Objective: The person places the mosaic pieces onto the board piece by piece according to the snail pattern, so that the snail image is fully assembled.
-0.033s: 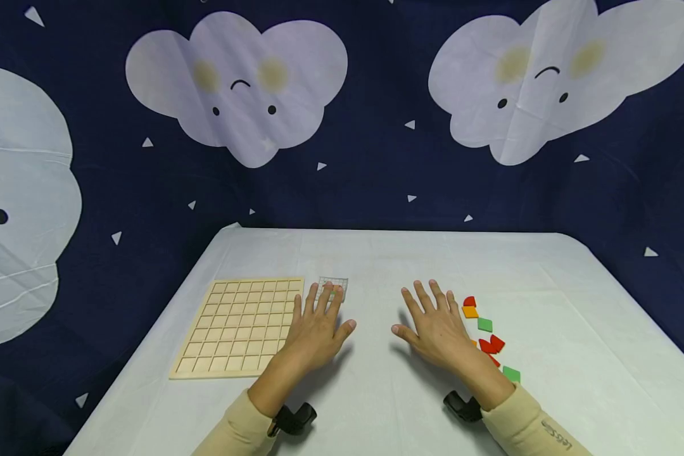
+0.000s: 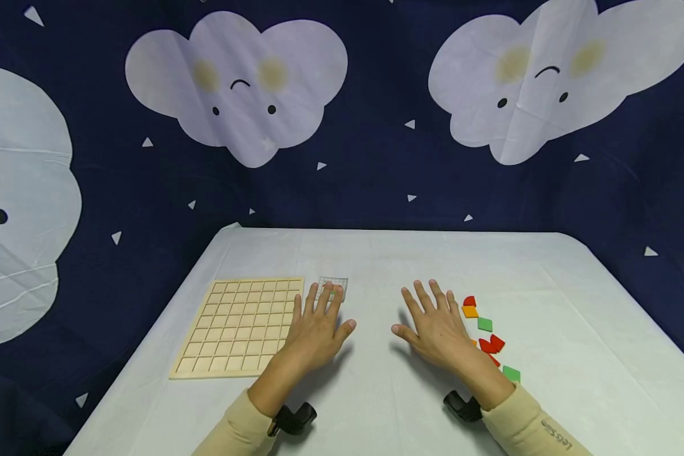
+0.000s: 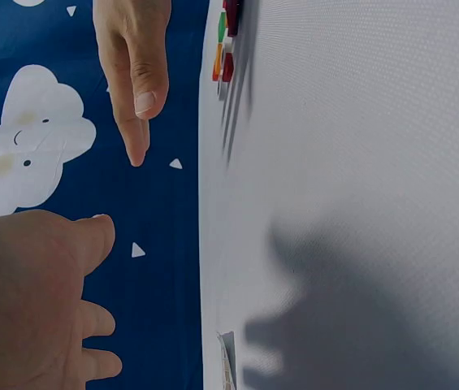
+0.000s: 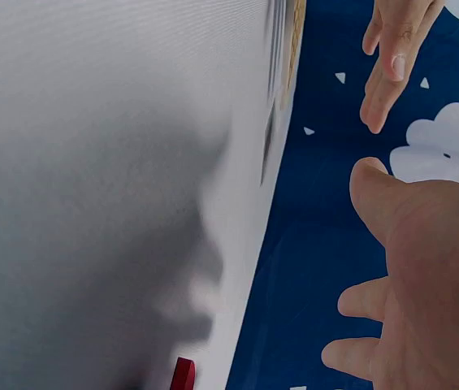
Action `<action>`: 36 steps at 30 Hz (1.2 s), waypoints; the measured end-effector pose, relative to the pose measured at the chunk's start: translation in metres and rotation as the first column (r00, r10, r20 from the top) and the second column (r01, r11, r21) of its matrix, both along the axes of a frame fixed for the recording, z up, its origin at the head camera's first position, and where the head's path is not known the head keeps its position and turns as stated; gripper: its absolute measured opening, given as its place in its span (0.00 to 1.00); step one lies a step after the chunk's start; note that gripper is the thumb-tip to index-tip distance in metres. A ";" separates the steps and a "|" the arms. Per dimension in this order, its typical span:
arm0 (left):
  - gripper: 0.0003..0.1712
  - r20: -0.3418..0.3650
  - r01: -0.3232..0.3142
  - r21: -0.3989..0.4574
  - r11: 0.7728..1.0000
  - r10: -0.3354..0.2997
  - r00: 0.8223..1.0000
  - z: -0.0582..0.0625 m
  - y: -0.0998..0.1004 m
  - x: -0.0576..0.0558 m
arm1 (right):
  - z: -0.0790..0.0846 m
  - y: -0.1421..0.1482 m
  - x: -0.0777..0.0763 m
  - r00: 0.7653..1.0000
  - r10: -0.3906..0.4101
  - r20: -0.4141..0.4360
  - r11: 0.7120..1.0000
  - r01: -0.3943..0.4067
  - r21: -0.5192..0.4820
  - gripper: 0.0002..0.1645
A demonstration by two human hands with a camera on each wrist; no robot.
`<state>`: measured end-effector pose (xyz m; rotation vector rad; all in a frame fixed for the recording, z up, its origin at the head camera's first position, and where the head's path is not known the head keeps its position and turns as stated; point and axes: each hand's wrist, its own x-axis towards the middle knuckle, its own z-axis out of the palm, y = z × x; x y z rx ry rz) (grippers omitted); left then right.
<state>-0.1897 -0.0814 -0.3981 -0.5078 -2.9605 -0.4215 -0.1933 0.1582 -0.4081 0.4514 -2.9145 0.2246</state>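
My left hand (image 2: 315, 332) hovers palm down over the table, fingers straight and spread, holding nothing. In the head view it overlaps the right edge of a wooden grid board (image 2: 236, 326) and partly hides a small card with a grid pattern (image 2: 340, 282). My right hand (image 2: 437, 329) is likewise raised with fingers spread and nothing in it. Just to its right lie flat coloured pieces: a green one (image 2: 485, 324), an orange one (image 2: 470, 311) and several red ones (image 2: 496, 342). Some of these are partly hidden by the right hand and forearm. Both wrist views show the hands apart from the tabletop, with shadows below.
The white-covered table (image 2: 370, 405) reaches back to a dark blue cloth with clouds (image 2: 376, 190). Another green piece (image 2: 511, 373) lies close by the right forearm. A black wrist camera (image 2: 295, 418) sits on the left wrist, and another (image 2: 463, 406) on the right.
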 end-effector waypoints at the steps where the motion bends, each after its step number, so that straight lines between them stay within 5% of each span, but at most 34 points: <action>1: 0.39 0.001 0.000 0.002 1.000 0.000 1.000 0.000 0.000 0.000 | 0.000 0.000 0.000 1.000 0.000 0.001 1.000 0.000 0.000 0.45; 36: 0.40 0.029 -0.016 -0.021 1.000 0.016 0.999 0.000 -0.004 0.000 | 0.003 -0.001 -0.001 1.000 -0.005 0.012 1.000 0.005 0.008 0.47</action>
